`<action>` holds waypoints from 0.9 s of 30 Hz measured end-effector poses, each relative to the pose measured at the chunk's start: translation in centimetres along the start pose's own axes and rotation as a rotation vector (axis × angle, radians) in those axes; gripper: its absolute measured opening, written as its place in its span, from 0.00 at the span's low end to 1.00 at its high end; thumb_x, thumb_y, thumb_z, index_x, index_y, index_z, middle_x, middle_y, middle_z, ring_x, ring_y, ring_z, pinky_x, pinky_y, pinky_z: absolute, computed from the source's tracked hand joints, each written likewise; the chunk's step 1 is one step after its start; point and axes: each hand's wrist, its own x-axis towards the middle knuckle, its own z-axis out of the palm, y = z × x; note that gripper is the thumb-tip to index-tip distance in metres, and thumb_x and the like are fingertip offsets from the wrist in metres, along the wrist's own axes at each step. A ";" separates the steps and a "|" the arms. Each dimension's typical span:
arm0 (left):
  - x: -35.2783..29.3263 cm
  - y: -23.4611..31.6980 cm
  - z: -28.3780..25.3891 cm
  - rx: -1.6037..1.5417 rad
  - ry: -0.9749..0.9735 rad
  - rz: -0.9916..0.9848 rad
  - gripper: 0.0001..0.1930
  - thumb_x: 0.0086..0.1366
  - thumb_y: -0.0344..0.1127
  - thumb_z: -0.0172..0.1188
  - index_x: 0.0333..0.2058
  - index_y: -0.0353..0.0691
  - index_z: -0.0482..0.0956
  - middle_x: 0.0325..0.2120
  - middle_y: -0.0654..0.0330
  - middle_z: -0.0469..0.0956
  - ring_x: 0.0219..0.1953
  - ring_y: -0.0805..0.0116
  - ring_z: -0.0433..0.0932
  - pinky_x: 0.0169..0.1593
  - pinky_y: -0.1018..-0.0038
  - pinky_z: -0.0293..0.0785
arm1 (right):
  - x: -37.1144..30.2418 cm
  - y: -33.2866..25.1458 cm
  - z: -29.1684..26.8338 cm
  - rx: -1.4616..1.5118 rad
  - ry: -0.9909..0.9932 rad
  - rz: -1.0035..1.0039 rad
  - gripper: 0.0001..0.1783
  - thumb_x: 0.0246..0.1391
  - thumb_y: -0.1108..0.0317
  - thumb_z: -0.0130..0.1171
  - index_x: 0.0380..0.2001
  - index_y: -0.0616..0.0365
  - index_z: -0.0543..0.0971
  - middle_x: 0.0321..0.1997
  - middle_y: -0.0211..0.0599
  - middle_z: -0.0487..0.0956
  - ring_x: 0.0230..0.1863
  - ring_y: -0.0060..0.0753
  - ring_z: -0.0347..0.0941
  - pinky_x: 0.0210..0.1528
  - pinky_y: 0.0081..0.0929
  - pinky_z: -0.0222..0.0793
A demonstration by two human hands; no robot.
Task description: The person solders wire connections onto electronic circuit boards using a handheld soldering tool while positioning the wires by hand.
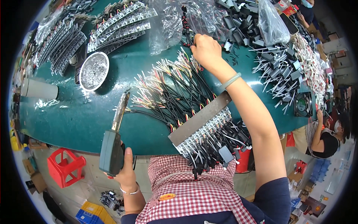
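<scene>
My left hand (126, 172) grips a soldering gun (112, 151); my right hand (207, 49) curls beside dark leads (185, 22), whether holding anything I can't tell. Nearer me, a metal bar (201, 119) partly hides wired boards (205, 131); a bowl (107, 66) sits farther left.

Bowl (88, 89) left of cables (188, 86), both on table (67, 123).

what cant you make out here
Head view: most fingers of the left hand, hidden behind the green tool.
Head view: whether the right hand holds anything; its curled fingers hide it.
Head view: whatever the metal bar covers.
Head view: the yellow crate, cut off by the bottom edge.
</scene>
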 end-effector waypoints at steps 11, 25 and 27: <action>-0.3 0.4 2.1 -0.119 0.029 0.071 0.20 0.58 0.19 0.63 0.50 0.29 0.75 0.43 0.52 0.81 0.22 0.80 0.69 0.24 0.82 0.66 | -8.2 -1.8 -10.8 0.960 0.288 0.080 0.11 0.48 0.75 0.68 0.36 0.62 0.82 0.33 0.31 0.80 0.38 0.21 0.76 0.42 0.21 0.74; -2.2 8.4 5.2 -0.552 -0.448 -0.112 0.22 0.59 0.19 0.66 0.53 0.29 0.73 0.34 0.58 0.80 0.29 0.76 0.75 0.32 0.80 0.73 | -24.7 -8.7 -13.3 1.234 -0.036 0.101 0.12 0.48 0.81 0.68 0.38 0.65 0.80 0.37 0.39 0.80 0.36 0.28 0.81 0.36 0.22 0.79; -2.4 8.1 5.4 -0.602 -0.592 -0.111 0.22 0.59 0.19 0.66 0.52 0.28 0.73 0.32 0.59 0.80 0.32 0.75 0.77 0.35 0.80 0.73 | -25.5 -9.2 -13.2 1.192 -0.005 0.068 0.13 0.46 0.82 0.69 0.37 0.64 0.80 0.34 0.38 0.80 0.33 0.28 0.80 0.34 0.21 0.78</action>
